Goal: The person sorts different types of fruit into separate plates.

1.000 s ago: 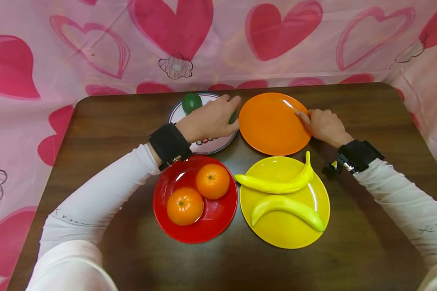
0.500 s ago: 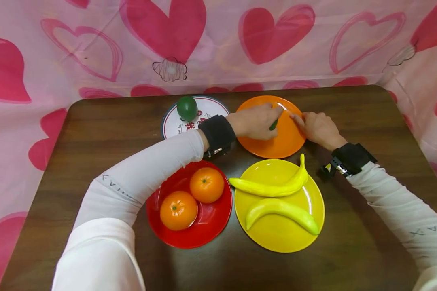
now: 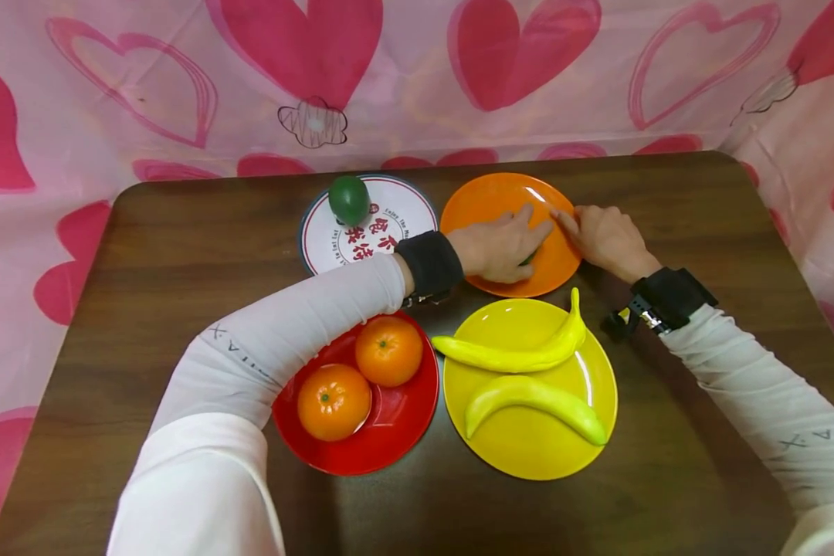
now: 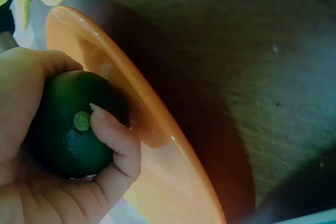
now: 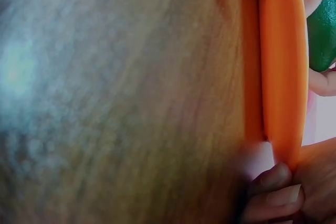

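Observation:
In the head view my left hand (image 3: 498,249) is over the orange plate (image 3: 483,199), palm down. It grips a dark green avocado (image 4: 65,142); the left wrist view shows the fingers curled round it and its pale stem end. Whether the avocado touches the plate is hard to tell. At the plate's right rim, my right hand (image 3: 610,241) pinches the edge, thumb over the top and fingers curled at the outer side. Another avocado (image 3: 350,201) lies at the upper left of the white plate (image 3: 406,207), which bears red lettering and is partly covered by my left arm.
Nearer to me, a red plate (image 3: 406,421) holds two oranges (image 3: 334,402). Right of it, a yellow plate (image 3: 507,463) carries two bananas (image 3: 535,401), the upper one overhanging the rim. All plates stand on a dark wooden table (image 3: 174,255) backed by a pink heart-patterned cloth (image 3: 417,77).
My left hand has carried an avocado rightward from the white plate to over the orange plate, then slightly lower and nearer. My right hand stays at the orange plate's rim.

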Action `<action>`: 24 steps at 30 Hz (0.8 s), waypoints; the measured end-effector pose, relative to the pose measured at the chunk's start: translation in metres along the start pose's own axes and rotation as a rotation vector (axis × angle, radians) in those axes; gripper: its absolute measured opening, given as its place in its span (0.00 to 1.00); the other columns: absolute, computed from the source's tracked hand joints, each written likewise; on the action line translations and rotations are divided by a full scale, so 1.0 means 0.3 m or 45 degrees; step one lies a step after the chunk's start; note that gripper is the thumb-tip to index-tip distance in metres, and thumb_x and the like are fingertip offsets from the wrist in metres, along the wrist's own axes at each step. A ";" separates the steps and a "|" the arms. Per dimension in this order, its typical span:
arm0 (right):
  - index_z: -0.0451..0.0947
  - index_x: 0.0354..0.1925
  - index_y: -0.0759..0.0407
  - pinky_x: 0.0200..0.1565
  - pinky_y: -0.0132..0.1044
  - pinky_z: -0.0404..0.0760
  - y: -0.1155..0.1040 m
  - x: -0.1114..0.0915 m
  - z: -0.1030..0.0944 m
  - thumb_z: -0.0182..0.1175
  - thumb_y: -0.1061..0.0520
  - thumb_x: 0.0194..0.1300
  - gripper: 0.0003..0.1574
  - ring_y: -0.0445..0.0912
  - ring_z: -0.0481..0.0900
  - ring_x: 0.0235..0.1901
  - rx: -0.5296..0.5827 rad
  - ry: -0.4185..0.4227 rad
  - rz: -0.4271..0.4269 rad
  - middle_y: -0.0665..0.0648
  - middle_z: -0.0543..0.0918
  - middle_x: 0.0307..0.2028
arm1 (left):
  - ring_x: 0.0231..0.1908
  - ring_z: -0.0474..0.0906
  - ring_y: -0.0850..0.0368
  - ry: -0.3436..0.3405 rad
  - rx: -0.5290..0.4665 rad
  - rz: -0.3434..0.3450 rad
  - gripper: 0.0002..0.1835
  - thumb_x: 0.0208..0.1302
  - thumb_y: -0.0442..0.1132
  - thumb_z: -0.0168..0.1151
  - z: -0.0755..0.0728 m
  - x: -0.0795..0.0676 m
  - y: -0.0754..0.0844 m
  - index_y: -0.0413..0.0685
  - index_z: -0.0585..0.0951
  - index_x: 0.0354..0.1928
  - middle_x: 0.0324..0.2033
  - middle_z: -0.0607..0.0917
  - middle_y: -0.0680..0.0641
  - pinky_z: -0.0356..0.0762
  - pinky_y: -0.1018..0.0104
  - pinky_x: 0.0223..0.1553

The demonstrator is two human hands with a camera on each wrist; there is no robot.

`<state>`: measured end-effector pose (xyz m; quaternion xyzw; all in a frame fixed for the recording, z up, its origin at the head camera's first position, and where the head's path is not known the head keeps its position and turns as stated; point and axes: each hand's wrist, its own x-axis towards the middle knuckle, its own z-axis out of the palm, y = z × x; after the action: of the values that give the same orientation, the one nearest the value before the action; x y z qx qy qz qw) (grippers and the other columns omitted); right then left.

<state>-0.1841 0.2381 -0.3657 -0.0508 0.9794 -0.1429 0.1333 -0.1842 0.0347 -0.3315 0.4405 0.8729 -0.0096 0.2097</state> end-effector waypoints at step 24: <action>0.74 0.40 0.65 0.27 0.42 0.69 0.010 -0.015 -0.005 0.35 0.28 0.78 0.44 0.56 0.73 0.24 0.013 -0.011 -0.016 0.60 0.69 0.23 | 0.51 0.73 0.47 0.315 -0.265 -0.355 0.36 0.74 0.72 0.31 -0.179 -0.242 -0.204 0.57 0.67 0.69 0.61 0.68 0.41 0.77 0.55 0.55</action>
<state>-0.1804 0.2419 -0.3640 -0.0570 0.9777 -0.1484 0.1370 -0.2127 -0.0474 -0.2656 0.2891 0.9408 0.1061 0.1419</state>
